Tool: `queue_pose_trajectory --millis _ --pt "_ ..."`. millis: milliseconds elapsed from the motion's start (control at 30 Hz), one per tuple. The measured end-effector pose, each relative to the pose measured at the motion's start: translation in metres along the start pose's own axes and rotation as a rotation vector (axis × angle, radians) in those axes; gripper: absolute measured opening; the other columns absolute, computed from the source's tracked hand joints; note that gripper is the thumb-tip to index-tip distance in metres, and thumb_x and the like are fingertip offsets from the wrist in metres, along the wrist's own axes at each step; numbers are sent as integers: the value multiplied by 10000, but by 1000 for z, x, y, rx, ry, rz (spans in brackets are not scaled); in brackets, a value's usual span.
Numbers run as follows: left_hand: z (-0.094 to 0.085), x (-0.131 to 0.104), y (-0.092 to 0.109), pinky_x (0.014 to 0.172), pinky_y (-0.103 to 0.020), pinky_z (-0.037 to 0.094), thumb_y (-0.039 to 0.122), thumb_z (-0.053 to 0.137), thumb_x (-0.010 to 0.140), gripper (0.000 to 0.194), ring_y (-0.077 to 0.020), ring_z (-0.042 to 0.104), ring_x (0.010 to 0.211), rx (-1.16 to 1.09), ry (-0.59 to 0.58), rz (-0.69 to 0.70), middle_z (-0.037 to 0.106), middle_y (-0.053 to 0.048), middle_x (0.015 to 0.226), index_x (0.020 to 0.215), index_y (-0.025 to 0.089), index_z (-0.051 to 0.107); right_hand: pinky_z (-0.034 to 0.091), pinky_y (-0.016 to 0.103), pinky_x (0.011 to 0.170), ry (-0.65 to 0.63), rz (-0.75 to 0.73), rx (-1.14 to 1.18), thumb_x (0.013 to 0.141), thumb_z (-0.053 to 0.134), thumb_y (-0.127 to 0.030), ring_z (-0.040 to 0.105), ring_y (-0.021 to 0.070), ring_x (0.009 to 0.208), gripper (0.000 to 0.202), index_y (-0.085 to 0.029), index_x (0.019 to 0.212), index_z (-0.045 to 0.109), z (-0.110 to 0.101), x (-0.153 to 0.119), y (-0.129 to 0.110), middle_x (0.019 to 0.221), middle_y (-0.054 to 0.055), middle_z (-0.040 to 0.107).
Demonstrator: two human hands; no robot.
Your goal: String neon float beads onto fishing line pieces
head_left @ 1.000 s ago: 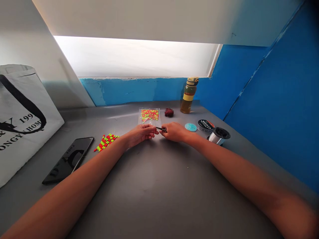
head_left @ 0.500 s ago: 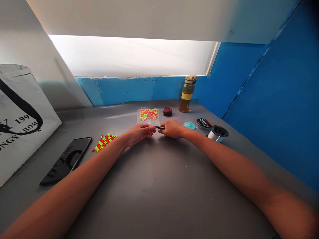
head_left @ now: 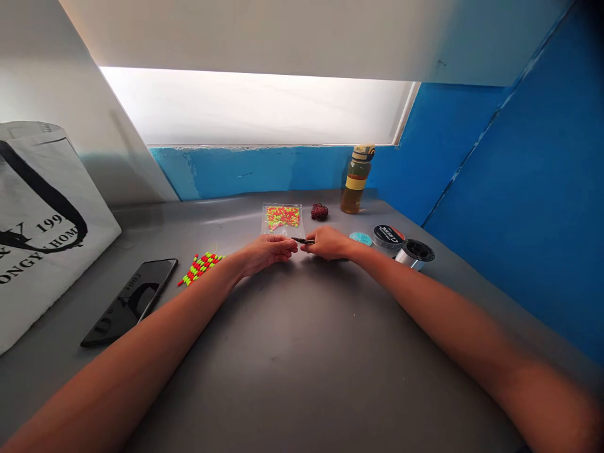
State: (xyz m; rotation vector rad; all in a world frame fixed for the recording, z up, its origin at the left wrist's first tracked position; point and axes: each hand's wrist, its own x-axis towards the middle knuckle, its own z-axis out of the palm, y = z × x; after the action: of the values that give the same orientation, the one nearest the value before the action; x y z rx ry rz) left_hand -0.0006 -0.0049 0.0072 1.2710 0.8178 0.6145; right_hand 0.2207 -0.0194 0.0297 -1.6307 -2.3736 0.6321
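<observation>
Near the middle of the grey table (head_left: pixel 283 327), my right hand (head_left: pixel 328 243) is closed on a small dark tool (head_left: pixel 303 241), whose tip points left. My left hand (head_left: pixel 268 253) has its fingertips pinched together right at that tip; what they hold is too small to make out. Just behind my hands lies a clear bag of red, orange and yellow-green beads (head_left: pixel 283 218). A woven piece of red and yellow-green beads (head_left: pixel 202 267) rests beside my left forearm, which partly covers it.
A dark cord bundle (head_left: pixel 319 212) and a bottle (head_left: pixel 357 180) stand at the back. On the right are a turquoise disc (head_left: pixel 361 238), a round black-labelled case (head_left: pixel 387 236) and a spool (head_left: pixel 416 253). A phone (head_left: pixel 131 302) and a white bag (head_left: pixel 47 233) are on the left.
The whole view has shifted slightly, so everything appears a little further right. My hands keep nearly the same pose around the tool tip.
</observation>
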Motion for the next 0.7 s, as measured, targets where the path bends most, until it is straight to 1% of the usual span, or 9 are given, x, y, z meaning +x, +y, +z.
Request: queue_pose_trajectory --millis 167,333,567,700 --pt "4 0 2 705 -255 437 348 802 748 265 -92 556 716 -18 16 -24 671 -61 886 856 129 700 331 246 497 -50 23 95 889 586 -463 496 114 492 291 -184 851 660 1 2 3 600 2 573" --pt "6 -1 4 673 -250 416 338 799 747 262 -82 536 683 -13 13 -25 654 -48 847 824 122 673 341 238 472 -55 14 110 887 589 -447 520 114 475 273 -184 843 645 1 3 4 605 2 578" --pt "9 -3 7 678 -262 416 330 809 734 265 -86 541 680 -19 20 -38 657 -52 842 828 118 680 342 237 461 -46 9 101 893 583 -432 529 114 461 271 -176 825 640 1 4 5 601 8 587" --pt "6 -1 5 707 -258 426 343 806 743 275 -85 553 701 -8 21 -44 669 -56 867 847 118 689 341 225 457 -47 20 108 890 590 -434 534 105 456 277 -174 803 628 2 5 5 607 4 593"
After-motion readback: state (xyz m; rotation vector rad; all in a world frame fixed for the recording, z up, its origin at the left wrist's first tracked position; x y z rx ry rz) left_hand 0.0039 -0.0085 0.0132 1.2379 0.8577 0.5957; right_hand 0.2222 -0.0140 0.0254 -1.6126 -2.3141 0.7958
